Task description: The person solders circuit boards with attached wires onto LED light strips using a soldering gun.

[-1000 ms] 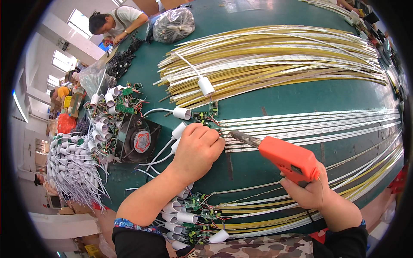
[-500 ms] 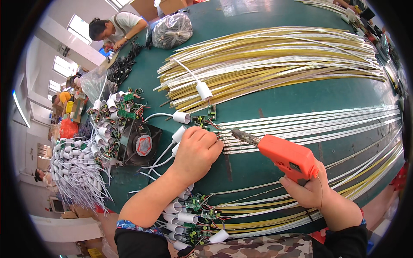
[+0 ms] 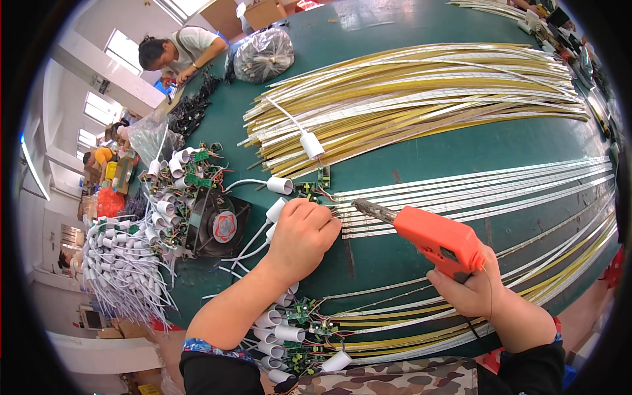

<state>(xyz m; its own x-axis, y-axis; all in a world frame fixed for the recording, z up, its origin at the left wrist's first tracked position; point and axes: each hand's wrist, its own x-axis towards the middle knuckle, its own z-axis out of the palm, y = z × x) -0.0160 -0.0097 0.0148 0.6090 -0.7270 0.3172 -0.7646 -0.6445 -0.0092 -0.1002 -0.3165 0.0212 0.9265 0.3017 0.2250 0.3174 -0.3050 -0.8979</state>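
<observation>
bare green table (image 3: 421, 148) between strip bundles, fan (image 3: 217, 224) crowding left

Far edge of green table (image 3: 421, 151): one clear plastic bag (image 3: 264, 54), knotted and bulging, contents dark and not discernible. Beyond it, two brown cardboard boxes (image 3: 247, 14), side by side. Left edge of table: a second clear plastic bag (image 3: 150, 136), slumped, crumpled. Further left, an orange-red pack (image 3: 108, 201), partly hidden. No screens or signs discernible.

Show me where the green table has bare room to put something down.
Bare green table shows between the yellow strip bundle and the white strips, and under the orange glue gun. The left edge is crowded: small fan, white-wired caps.
</observation>
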